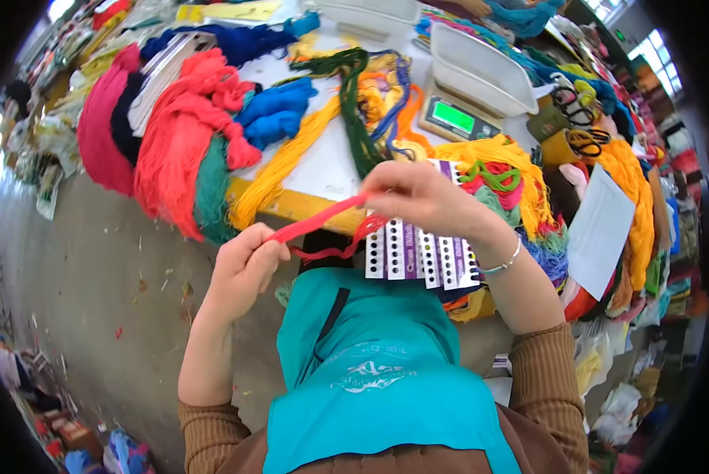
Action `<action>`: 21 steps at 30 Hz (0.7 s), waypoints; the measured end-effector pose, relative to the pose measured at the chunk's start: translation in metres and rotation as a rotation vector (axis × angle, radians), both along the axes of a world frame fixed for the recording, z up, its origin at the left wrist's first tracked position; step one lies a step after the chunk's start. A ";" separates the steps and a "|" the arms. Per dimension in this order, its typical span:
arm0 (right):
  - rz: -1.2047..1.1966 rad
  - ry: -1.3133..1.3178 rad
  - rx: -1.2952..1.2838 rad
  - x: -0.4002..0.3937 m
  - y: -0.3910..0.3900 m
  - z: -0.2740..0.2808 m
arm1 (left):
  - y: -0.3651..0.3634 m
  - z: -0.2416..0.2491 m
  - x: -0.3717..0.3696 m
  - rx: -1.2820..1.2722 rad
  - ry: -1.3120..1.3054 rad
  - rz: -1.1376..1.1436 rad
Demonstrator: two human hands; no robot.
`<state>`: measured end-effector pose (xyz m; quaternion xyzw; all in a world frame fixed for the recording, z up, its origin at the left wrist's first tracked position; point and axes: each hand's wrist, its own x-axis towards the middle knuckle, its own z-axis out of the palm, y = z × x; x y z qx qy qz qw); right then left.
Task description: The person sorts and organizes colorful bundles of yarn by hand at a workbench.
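A skein of coral-red thread (316,223) is stretched between my two hands over the table's front edge. My left hand (248,265) is closed around its lower left end. At its upper right end, my right hand (414,193) pinches the strands, and a loose loop sags below. Under my right hand, white and purple punched thread cards (406,251) hang over the table edge. A green-lit digital scale (457,118) carrying a white plastic tray (481,67) stands beyond that hand. Left of the hands lies a large bundle of coral yarn (177,150).
Blue yarn (275,114), yellow yarn (291,158) and dark green yarn (356,118) lie on the white table (323,174). At right are scissors (588,142) in a holder, a white paper sheet (601,229) and orange yarn (629,189). Grey floor (117,300) extends at left.
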<state>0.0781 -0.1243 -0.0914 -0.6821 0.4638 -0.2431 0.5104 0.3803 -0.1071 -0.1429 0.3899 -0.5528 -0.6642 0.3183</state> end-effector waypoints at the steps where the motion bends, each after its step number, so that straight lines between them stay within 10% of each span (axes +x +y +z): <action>1: 0.130 -0.031 -0.077 -0.002 0.001 -0.004 | 0.002 0.009 -0.007 -0.124 -0.161 -0.017; 7: 0.286 -0.274 0.057 0.056 0.012 -0.012 | 0.007 0.057 -0.050 -0.644 -0.314 -0.052; 11: 0.103 -0.245 0.067 0.035 -0.005 0.014 | -0.009 0.045 -0.036 -0.429 -0.152 0.083; 21: -0.356 -0.448 -0.759 -0.063 -0.089 0.255 | -0.026 -0.030 -0.022 -0.355 -0.124 0.172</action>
